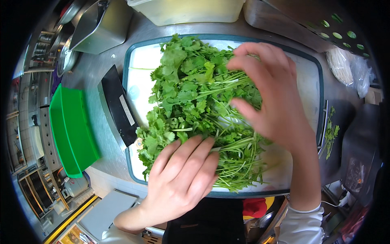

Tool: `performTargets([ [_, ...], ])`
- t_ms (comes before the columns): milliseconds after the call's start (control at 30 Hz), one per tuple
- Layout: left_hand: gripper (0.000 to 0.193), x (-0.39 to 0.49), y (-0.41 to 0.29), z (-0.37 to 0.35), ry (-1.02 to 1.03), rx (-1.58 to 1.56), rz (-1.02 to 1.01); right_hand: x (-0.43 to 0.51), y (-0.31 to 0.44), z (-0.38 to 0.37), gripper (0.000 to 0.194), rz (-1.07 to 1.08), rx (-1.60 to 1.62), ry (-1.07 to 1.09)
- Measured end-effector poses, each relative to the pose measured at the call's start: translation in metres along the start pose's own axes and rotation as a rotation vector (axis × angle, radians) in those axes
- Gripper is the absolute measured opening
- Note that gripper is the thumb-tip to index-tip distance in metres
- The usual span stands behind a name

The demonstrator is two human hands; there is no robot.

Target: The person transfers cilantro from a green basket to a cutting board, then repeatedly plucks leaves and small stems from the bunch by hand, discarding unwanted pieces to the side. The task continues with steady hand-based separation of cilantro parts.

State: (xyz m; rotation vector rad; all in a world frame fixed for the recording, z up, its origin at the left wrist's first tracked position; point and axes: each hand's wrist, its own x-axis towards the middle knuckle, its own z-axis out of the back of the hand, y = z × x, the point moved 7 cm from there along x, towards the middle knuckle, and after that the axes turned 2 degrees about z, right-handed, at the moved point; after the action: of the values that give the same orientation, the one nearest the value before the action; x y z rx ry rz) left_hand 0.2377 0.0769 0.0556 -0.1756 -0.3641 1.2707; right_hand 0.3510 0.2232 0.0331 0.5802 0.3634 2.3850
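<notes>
A large pile of fresh cilantro (182,88) lies on a white cutting board (306,88) with a dark teal rim, leaves mostly to the left and stems to the right. My left hand (186,174) rests palm down on the near part of the pile, fingers slightly bent; whether stems are pinched beneath it is hidden. Above the upper right of the pile is my right hand (265,88), slightly blurred, thumb and fingers spread apart with nothing between them. A cleaver-like blade with a black cover or face (117,105) lies at the board's left edge, its tip near the leaves.
A green plastic bin (71,131) stands at the left of the steel counter (91,73). Along the back are a steel container (103,30) and a pale plastic tub (189,12). Loose cilantro sprigs (330,134) lie right of the board, near bagged white noodles or mushrooms (341,65).
</notes>
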Motion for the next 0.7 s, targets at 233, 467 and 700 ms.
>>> performTargets([
  [233, 0.088, 0.014, 0.02, -0.021, 0.318, 0.238, 0.147, 0.003, 0.0, -0.019, 0.042, -0.032, -0.019, 0.026],
  [467, 0.07, -0.004, 0.012, -0.009, 0.244, 0.25, 0.16, 0.014, -0.005, 0.021, 0.026, -0.005, 0.261, -0.17],
  [700, 0.03, -0.02, 0.002, 0.042, -0.068, -0.006, 0.096, -0.041, 0.072, 0.008, 0.034, 0.228, 0.015, 0.393],
])
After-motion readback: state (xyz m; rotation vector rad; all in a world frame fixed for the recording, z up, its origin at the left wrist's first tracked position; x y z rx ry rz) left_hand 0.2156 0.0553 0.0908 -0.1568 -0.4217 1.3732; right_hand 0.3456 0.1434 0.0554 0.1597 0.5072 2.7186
